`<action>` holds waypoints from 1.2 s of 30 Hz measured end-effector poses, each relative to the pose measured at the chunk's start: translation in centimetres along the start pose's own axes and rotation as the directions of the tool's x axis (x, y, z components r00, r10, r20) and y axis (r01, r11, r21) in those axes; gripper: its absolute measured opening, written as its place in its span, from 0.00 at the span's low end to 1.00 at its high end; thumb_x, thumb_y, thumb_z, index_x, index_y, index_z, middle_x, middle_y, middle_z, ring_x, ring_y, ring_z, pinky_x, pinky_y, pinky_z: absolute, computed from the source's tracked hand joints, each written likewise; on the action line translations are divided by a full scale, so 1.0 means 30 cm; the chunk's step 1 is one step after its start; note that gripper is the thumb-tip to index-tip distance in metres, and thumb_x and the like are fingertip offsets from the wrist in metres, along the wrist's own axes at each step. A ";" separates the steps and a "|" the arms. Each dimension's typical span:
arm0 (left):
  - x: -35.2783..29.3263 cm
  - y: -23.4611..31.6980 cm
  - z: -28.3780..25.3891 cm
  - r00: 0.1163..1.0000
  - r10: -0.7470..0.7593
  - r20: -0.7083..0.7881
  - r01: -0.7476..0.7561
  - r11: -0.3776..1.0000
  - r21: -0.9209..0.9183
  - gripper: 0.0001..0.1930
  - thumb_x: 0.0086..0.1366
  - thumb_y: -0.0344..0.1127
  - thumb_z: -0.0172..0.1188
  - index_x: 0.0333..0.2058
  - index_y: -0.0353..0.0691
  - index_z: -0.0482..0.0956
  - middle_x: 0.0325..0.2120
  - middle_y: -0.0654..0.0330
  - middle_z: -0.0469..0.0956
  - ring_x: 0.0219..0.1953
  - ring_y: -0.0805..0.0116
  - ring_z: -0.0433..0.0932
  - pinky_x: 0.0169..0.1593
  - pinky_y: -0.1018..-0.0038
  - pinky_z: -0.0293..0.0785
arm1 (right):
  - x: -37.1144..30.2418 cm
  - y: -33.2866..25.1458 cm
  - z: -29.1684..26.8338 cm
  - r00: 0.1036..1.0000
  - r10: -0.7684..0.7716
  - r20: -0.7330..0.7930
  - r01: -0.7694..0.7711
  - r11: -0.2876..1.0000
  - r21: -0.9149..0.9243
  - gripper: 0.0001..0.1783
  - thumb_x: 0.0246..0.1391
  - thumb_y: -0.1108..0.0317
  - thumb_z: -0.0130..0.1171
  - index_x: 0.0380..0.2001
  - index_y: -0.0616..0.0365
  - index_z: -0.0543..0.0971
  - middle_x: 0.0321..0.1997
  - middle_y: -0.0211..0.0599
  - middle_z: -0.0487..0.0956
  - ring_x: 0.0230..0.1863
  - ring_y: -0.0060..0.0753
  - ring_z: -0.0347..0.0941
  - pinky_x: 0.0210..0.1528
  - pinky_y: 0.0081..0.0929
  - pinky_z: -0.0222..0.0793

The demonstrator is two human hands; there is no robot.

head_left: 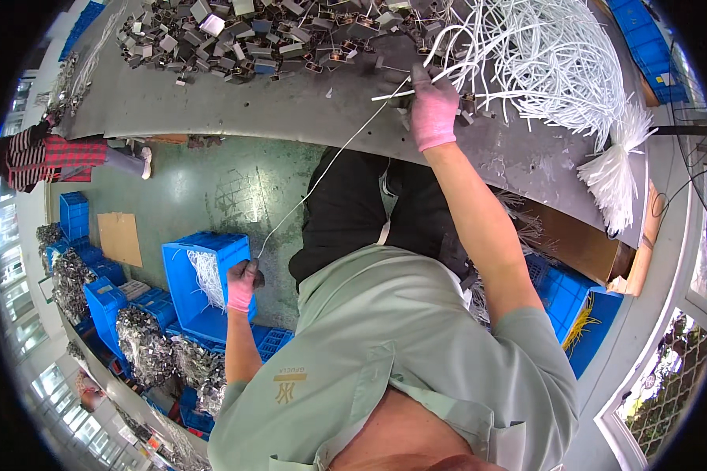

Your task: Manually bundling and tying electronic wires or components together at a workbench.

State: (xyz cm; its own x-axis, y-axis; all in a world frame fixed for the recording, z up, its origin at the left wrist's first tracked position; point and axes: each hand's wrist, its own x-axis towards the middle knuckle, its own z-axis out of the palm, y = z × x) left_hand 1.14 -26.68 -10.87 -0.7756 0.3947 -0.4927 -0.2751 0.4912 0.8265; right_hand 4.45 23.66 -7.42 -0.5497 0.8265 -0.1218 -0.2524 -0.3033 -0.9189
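My left hand (244, 286), in a pink glove with dark fingers, is closed on one end of a thin white wire (313, 191) beside an upturned blue crate. The wire runs taut, slanting up to my right hand (434, 106) over the worktable's near edge. That hand, gloved alike, is closed around a piece of white tubing (393, 96) whose free end sticks out to the left; the fingertips are partly hidden. To its right spreads a big tangled heap of white tubes (550, 71). Small metal-cased coil parts (267, 43) lie piled at the table's far side.
The grey worktable (236, 102) spans the top. A tilted blue crate (182, 275) with white wires stands at left, near more crates heaped with metal parts (145, 345). A tied white bundle (614, 169) hangs over the right edge. Another person (55, 161) is at far left.
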 end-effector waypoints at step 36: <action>0.415 0.970 0.954 0.720 0.619 0.313 -0.685 0.708 0.174 0.21 0.67 0.50 0.47 0.48 0.38 0.71 0.35 0.42 0.78 0.40 0.42 0.77 0.45 0.58 0.72 | -0.028 -0.337 -0.109 0.730 0.156 0.665 0.682 -0.131 -0.719 0.12 0.53 0.66 0.52 0.32 0.65 0.79 0.31 0.53 0.78 0.34 0.50 0.78 0.38 0.37 0.75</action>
State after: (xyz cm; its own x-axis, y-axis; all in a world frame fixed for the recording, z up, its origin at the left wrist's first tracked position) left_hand -0.27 14.75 -0.74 -0.5506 0.8317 0.0718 0.4352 0.2126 0.8748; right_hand 10.06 27.58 0.74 -0.9704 0.2410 0.0172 0.2305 0.9448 -0.2329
